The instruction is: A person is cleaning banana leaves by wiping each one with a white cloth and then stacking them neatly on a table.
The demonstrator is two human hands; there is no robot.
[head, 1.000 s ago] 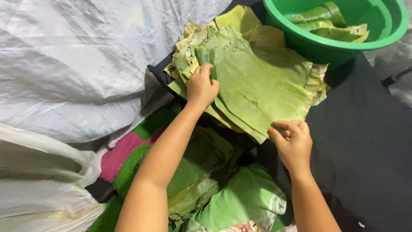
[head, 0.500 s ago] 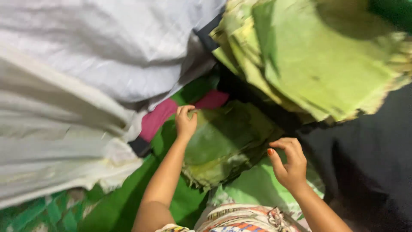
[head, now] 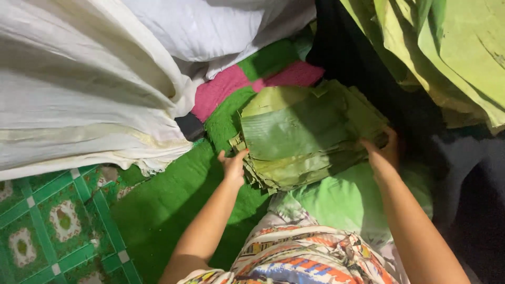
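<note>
While both hands clasp leaf stack [head: 307,134] | left hand [head: 233,167], right hand [head: 383,151] seemingly closed.

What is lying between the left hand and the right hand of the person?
In the head view, a stack of cut banana leaves lies between the left hand and the right hand; each hand grips one side of it.

I'd call this a home floor workspace: a patterned green mat [head: 47,231] left of my hands, white sacks [head: 79,89] beyond, stacked banana leaves [head: 305,137] between them.
</note>
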